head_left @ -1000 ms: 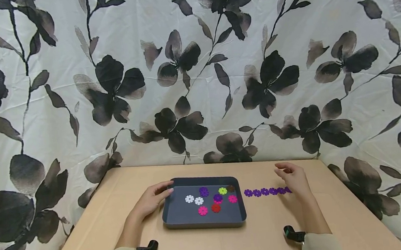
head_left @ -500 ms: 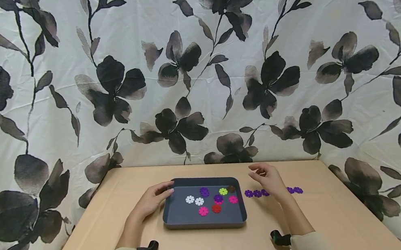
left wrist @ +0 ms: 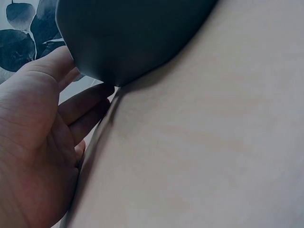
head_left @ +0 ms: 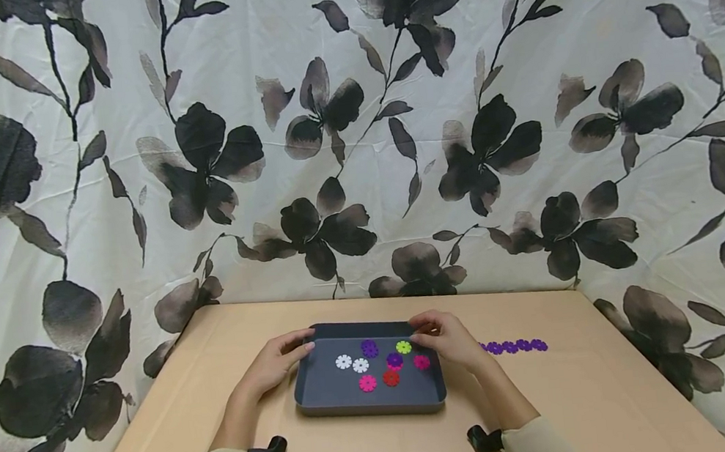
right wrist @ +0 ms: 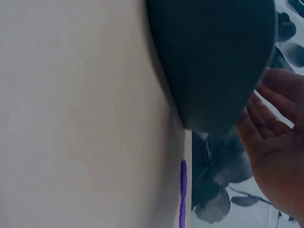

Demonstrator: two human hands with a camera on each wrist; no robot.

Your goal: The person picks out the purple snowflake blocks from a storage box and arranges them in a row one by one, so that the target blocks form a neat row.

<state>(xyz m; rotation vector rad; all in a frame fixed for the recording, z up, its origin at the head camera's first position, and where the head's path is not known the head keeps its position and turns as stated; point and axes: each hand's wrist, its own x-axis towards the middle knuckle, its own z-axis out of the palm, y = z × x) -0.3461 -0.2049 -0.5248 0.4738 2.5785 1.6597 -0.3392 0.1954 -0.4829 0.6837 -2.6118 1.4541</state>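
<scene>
A dark grey tray (head_left: 355, 407) lies on the table, holding several small flower-shaped pieces: white (head_left: 344, 362), purple (head_left: 369, 348), yellow-green (head_left: 403, 347), pink (head_left: 367, 383) and red (head_left: 391, 378). My left hand (head_left: 277, 360) holds the tray's back left corner, thumb over the rim and other fingers along the outer wall. Over the back right corner is my right hand (head_left: 447, 338), fingers bent, thumb and forefinger apart near the yellow-green piece. In the right wrist view the tray wall hides the right fingertips (right wrist: 259, 118).
To the right of the tray, a row of purple flower pieces (head_left: 511, 347) lies on the wooden table (head_left: 586, 394), partly behind my right wrist. A floral cloth (head_left: 393, 142) hangs at the table's back edge.
My right hand has moved left, from above the purple row to the tray's back right corner. It now covers the spot where a brown piece showed. My left hand stays put.
</scene>
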